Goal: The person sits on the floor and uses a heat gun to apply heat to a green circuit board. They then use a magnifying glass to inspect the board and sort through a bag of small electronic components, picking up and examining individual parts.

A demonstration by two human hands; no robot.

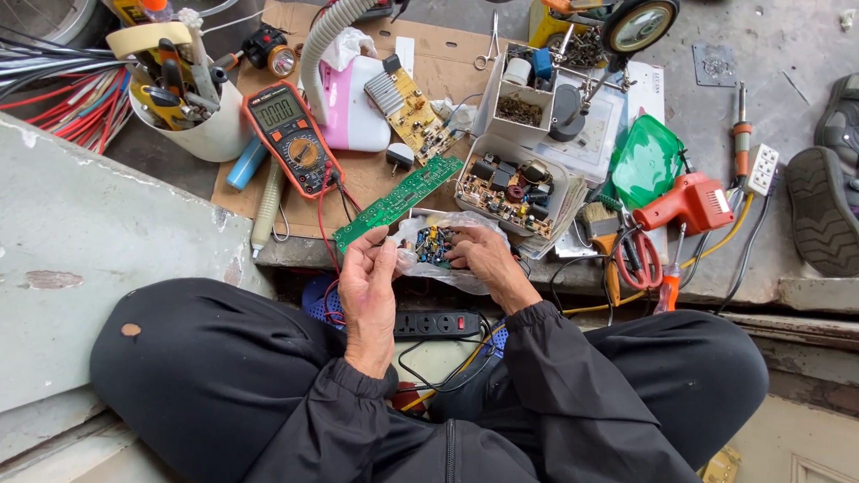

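A clear plastic bag (428, 255) of small blue and yellow electronic parts sits between my hands, just below a long green circuit board (398, 201). My left hand (369, 291) grips the bag's left edge, its fingertips touching the near end of the green board. On the bag's right side, my right hand (488, 259) has its fingers curled into the bag's opening among the parts. Both arms wear black sleeves and my knees are spread on either side.
A red multimeter (291, 134) with leads lies on cardboard beside a white cup of tools (192, 98). A box holding a brown circuit board (514, 192), a red soldering gun (689, 201), red scissors (637, 259) and a black power strip (438, 324) surround the hands.
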